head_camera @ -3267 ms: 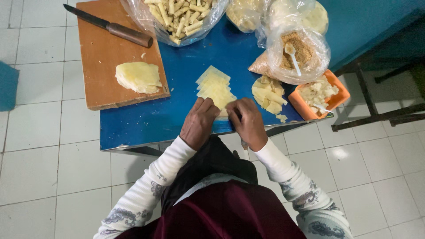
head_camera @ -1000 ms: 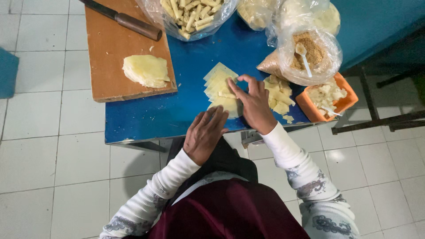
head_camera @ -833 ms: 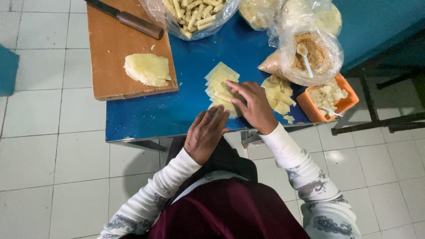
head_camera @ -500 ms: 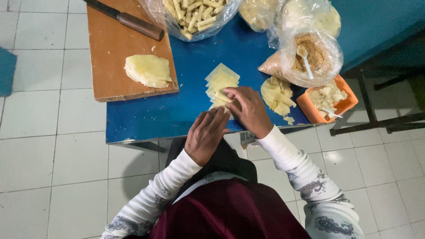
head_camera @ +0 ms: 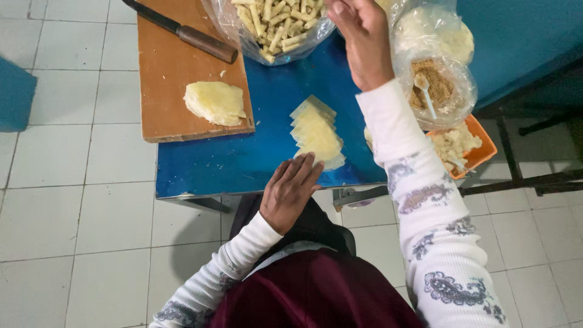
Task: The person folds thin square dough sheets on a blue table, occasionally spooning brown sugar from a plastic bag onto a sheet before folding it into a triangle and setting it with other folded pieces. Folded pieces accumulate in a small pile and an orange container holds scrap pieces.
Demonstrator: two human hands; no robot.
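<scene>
Your left hand (head_camera: 290,189) lies open and flat at the near edge of the blue table (head_camera: 243,158), fingertips touching the stack of thin yellow sheets (head_camera: 317,132). Keep that light press so the stack stays put. Your right hand (head_camera: 359,37) reaches to the far edge, over the clear bag of rolled sticks (head_camera: 276,24); whether it grips anything cannot be told. Lower it into the bag mouth, clear of the knife (head_camera: 182,31) on the wooden board (head_camera: 176,79).
</scene>
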